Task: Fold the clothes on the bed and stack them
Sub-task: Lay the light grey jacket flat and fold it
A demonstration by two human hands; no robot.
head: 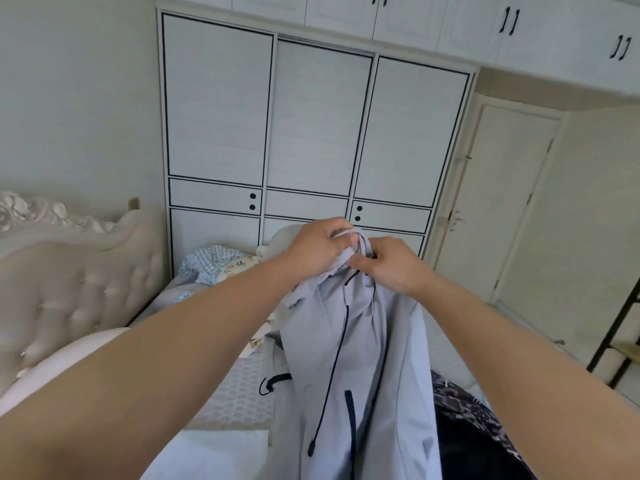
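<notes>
- We have the light grey jacket [349, 344] lifted off the bed [239, 393], hanging full length in front of us, its dark zip and drawcord running down the front.
- Our left hand [317, 249] grips the bunched collar or hood from the left, fingers curled into the cloth; our right hand [388, 266] pinches the same bunch from the right. The two hands sit close together, almost touching.
- We judge this the opening step on this garment: it is picked up and held by its top, not yet spread or creased.
- More clothes wait at the far end of the bed: a checked blue piece [207, 263] and a floral one [242, 266] beside it. A dark patterned garment [464, 410] lies low on the right.
- Next, we reckon, the hands must part along the shoulders to open the jacket flat, then lay it on the bed, front down.
- No folded stack shows yet.
</notes>
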